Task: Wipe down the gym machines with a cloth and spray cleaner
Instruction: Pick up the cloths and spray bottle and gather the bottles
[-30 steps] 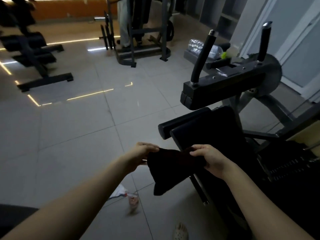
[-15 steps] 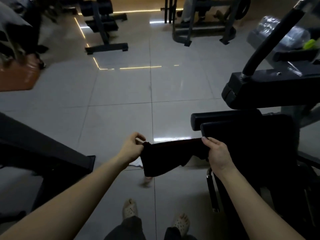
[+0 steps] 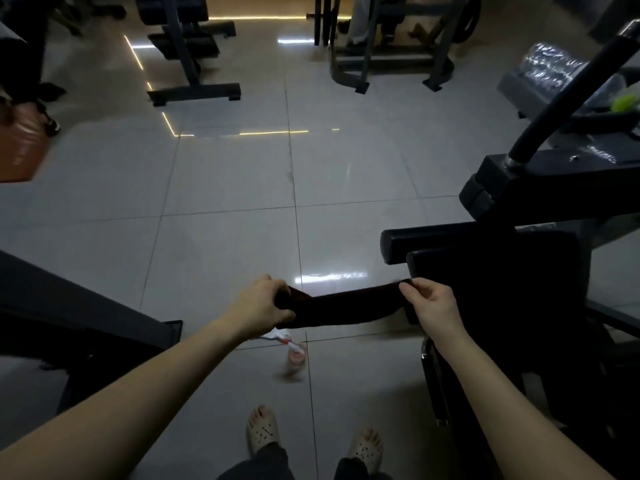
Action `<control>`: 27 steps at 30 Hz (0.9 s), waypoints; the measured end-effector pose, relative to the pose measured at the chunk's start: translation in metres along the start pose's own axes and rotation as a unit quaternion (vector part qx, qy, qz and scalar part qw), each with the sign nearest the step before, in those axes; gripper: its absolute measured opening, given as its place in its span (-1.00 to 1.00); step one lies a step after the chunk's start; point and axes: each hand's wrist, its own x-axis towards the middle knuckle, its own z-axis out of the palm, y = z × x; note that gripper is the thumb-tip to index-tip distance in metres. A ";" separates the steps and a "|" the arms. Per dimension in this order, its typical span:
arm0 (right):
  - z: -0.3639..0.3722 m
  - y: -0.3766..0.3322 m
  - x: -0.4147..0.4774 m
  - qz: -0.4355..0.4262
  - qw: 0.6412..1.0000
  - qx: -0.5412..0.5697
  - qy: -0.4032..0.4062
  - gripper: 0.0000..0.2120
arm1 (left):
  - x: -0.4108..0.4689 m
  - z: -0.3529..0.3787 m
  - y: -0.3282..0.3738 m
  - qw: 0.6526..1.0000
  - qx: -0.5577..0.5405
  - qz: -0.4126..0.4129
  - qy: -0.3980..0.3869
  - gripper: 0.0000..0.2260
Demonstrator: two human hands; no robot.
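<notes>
A dark cloth (image 3: 341,306) is stretched flat between my two hands, above the tiled floor. My left hand (image 3: 261,306) grips its left end and my right hand (image 3: 429,304) pinches its right end. A spray bottle (image 3: 294,355) with a white and red head lies on the floor just below my left hand, blurred. The black gym machine (image 3: 502,278) with padded seat and curved handle (image 3: 561,95) stands right beside my right hand.
Another dark machine frame (image 3: 69,313) runs along the left. Benches (image 3: 187,46) and a rack (image 3: 384,36) stand at the back. A wrapped bundle of bottles (image 3: 550,71) sits far right. My feet in pale clogs (image 3: 263,431) are at the bottom.
The cloth hung folded from both hands; now my hands have pulled apart and stretched it out long and flat. The view has tilted down and to the left.
</notes>
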 end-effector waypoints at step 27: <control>0.286 0.234 0.041 0.157 0.923 -0.156 -0.315 -0.58 | 0.113 0.200 -0.195 0.825 -0.435 -0.335 -0.134 -0.84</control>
